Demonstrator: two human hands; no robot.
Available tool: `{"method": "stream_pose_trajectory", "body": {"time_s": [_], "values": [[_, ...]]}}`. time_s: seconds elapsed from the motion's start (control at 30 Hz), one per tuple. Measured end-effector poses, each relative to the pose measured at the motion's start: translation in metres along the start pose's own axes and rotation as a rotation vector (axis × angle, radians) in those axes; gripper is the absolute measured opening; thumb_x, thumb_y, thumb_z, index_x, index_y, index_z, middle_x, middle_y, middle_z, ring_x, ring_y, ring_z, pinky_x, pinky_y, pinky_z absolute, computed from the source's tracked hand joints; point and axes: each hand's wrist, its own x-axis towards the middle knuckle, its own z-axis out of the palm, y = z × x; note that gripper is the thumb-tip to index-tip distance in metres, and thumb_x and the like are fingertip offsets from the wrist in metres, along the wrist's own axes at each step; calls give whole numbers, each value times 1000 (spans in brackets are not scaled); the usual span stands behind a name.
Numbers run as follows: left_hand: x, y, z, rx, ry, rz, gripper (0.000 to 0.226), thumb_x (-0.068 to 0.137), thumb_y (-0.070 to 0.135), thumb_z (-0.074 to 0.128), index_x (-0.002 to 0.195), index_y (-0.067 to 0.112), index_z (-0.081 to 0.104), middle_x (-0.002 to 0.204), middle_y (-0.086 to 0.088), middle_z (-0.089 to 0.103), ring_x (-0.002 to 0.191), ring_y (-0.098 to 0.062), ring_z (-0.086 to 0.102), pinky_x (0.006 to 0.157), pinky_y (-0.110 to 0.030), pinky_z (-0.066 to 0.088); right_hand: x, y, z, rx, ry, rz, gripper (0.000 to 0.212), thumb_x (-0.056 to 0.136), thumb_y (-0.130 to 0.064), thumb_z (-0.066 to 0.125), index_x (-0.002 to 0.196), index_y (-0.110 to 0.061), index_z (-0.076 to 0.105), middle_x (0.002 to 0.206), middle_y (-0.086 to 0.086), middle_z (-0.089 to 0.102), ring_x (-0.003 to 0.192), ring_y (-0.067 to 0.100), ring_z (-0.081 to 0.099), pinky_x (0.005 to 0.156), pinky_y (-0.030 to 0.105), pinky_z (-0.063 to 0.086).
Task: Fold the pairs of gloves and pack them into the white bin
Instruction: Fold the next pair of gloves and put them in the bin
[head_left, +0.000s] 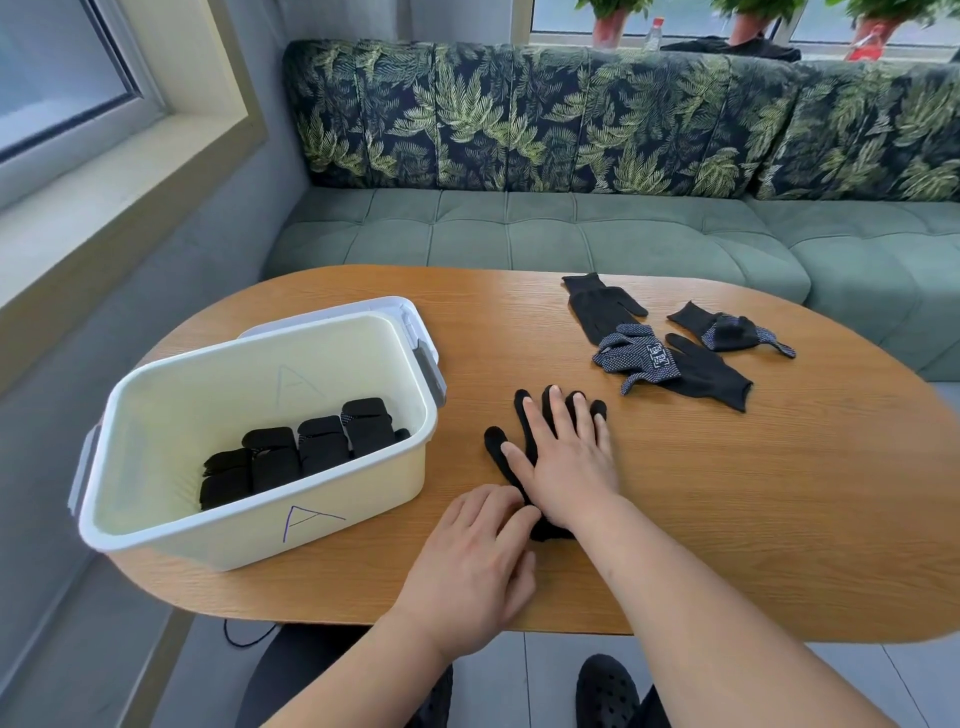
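Bin first, at the left: white rectangular plastic bin (208, 540) with grey handle clips and an "A" pen mark on its front wall, standing on the light oval wooden table (727, 493). On its floor a row of folded black glove bundles (301, 452) is packed side by side toward the near wall, probably to leave space for more behind.

Left hand (467, 561): rests on the table just right of the bin, fingers loosely bent, tips at the cuff end of the black knit glove (496, 441). Whether they pinch the cuff or only touch it I cannot tell. Judged purpose: anchoring or readying the cuff for the fold.

Right hand (566, 462): laid flat on the same glove, fingers straight and spread over the glove's fingers, pressing it to the table and gripping nothing. Likely smoothing it before folding. One glove or a stacked pair underneath, not discernible.

Further right, well apart from the hands: loose black and white-dotted gloves (644, 358) lying unfolded, some overlapping, one small one slightly apart at the far right.

Judgement: task partway; fold in hand just beginning, several gloves left.
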Motion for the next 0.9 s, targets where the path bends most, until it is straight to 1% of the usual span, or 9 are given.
{"method": "stream_pose_trajectory", "body": {"time_s": [0.13, 0.27, 0.3, 0.4, 0.53, 0.6, 0.73, 0.83, 0.9], "values": [[0, 1, 0, -5, -15, -31, 40, 97, 31, 60, 135, 17, 60, 140, -3, 54, 130, -27, 53, 111, -38, 44, -10, 0, 4, -7, 6, -7, 77, 103, -75, 8, 170, -38, -4, 179, 2, -13, 164, 28, -16, 133, 52, -5], [1, 3, -5, -46, -13, -70, 41, 96, 32, 61, 135, 18, 56, 144, 0, 50, 134, -22, 51, 115, -35, 43, -31, -2, 6, -15, 22, -16, 82, 96, -73, -9, 169, -37, -8, 179, 3, -15, 165, 29, -16, 133, 53, -2], [2, 4, -8, -79, -6, -76, 39, 96, 31, 62, 133, 19, 56, 144, 2, 49, 135, -20, 50, 116, -33, 41, -37, -2, 5, -21, 11, -20, 80, 96, -70, -8, 169, -36, -10, 178, 3, -17, 164, 30, -17, 133, 53, -2], [3, 4, -9, -157, -4, -101, 38, 97, 29, 62, 133, 20, 54, 145, 5, 48, 135, -15, 50, 116, -29, 40, -47, -1, 4, 1, 12, -46, 71, 108, -60, 16, 170, -35, -9, 178, 3, -17, 164, 28, -17, 133, 51, -2], [1, -1, 0, -91, -56, -184, 57, 106, 46, 51, 153, 16, 45, 158, -3, 46, 147, -20, 44, 123, -38, 38, -56, 13, 5, 317, 173, -50, 58, 113, -51, 31, 168, -33, 25, 180, -4, 3, 166, 19, -2, 134, 47, 10], [3, -1, -1, -52, -98, -212, 61, 107, 54, 45, 156, 18, 44, 161, 0, 44, 152, -19, 37, 127, -39, 33, -65, 27, 6, 321, 183, -7, 59, 112, -50, 36, 167, -31, 30, 180, -4, 7, 166, 18, 2, 135, 43, 11], [7, 2, -7, 15, -160, -265, 76, 105, 70, 33, 163, 22, 36, 169, 5, 29, 161, -17, 17, 131, -33, 11, -82, 50, 2, 205, 112, -13, 72, 108, -64, 36, 170, -31, 20, 179, -7, 3, 165, 14, -3, 135, 41, 7], [8, 4, -7, 23, -168, -273, 80, 104, 74, 31, 165, 23, 32, 173, 6, 23, 162, -16, 10, 129, -31, 4, -98, 57, 1, 186, 89, -89, 71, 106, -68, 35, 168, -34, 25, 178, -11, 10, 165, 10, -3, 135, 42, 5], [7, 4, -7, 17, -167, -285, 80, 104, 74, 30, 166, 24, 31, 174, 6, 20, 163, -16, 9, 130, -32, 4, -108, 58, 5, 155, 74, -122, 71, 106, -70, 31, 168, -37, 23, 179, -12, 5, 165, 9, -7, 135, 44, 4]]}}
